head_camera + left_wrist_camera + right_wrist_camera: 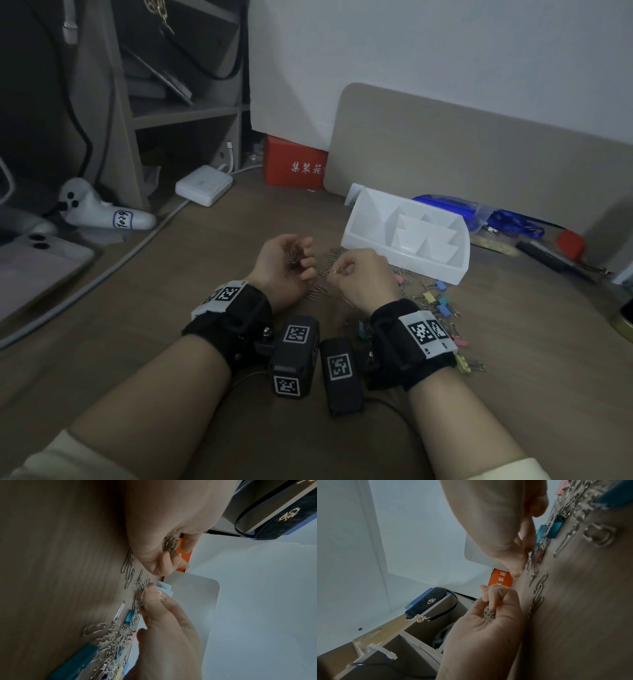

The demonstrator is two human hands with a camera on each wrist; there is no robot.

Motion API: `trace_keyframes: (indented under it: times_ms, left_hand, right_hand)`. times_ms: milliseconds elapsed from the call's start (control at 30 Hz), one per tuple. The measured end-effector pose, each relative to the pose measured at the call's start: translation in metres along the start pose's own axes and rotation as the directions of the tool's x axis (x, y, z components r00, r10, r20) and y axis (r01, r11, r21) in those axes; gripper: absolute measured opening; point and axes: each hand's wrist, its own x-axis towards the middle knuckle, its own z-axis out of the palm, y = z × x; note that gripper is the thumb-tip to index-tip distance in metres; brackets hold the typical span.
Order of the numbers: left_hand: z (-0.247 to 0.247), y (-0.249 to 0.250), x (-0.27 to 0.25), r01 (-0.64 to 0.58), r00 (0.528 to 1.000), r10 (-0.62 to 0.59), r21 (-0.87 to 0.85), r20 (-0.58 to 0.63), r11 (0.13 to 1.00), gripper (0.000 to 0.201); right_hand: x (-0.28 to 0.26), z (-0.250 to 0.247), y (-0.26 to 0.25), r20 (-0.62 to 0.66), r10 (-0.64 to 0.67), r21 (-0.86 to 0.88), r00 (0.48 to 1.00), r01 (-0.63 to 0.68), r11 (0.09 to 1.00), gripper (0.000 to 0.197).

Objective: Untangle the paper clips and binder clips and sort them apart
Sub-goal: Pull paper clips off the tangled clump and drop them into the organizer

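Observation:
My left hand (pixel 291 262) lies palm-up on the brown table, fingers curled round a small bunch of silver paper clips (pixel 295 257) (pixel 170 545) (pixel 488 613). My right hand (pixel 356 274), just to its right, pinches a silver paper clip (pixel 334 271) (pixel 529 561) between thumb and forefinger, low over the table. Loose paper clips (pixel 318 291) (pixel 128 566) lie between and below the hands. A tangled heap of paper clips and pastel binder clips (pixel 435 301) (pixel 113 650) spreads to the right of the right wrist.
A white compartment tray (pixel 455 270) stands just behind the right hand. Behind it lean a beige board (pixel 479 150) and a red box (pixel 294 164). A blue bag (pixel 455 209), pens and a red item lie at right; a charger (pixel 203 185), cable and white controller (pixel 99 209) at left.

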Motion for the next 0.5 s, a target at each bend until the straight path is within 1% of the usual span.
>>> trace_keyframes:
  times_ms: [67,100,200,267,400,500]
  left_hand:
    - [0.001,-0.001,-0.001,-0.003,1.0,0.003,-0.011,0.002,1.0,0.028]
    - [0.002,-0.002,-0.001,-0.005,1.0,0.006,-0.017,0.004,1.0,0.029]
    - [0.005,-0.003,-0.003,-0.017,1.0,0.017,-0.054,-0.004,0.998,0.03]
    - [0.006,-0.003,-0.004,-0.019,1.0,0.019,-0.086,-0.003,0.996,0.031]
    - [0.005,-0.006,-0.002,0.008,0.999,-0.002,-0.173,0.035,0.985,0.033]
    - [0.006,-0.008,0.0,0.021,0.998,-0.011,-0.174,0.064,0.985,0.03]
  right_hand:
    - [-0.001,-0.004,-0.002,-0.126,0.017,0.088,0.992,-0.006,0.996,0.008]
    - [-0.001,-0.006,-0.004,-0.168,0.018,0.139,0.986,0.005,0.99,0.008]
    - [0.0,-0.012,-0.009,-0.24,-0.004,0.266,0.971,0.069,0.962,0.011]
    - [0.002,-0.016,-0.013,-0.252,-0.013,0.311,0.968,0.094,0.946,0.012]
    - [0.004,-0.018,-0.02,-0.213,-0.039,0.406,0.976,0.125,0.905,0.008]
    - [0.01,-0.019,-0.027,-0.17,-0.079,0.445,0.982,0.148,0.883,0.006]
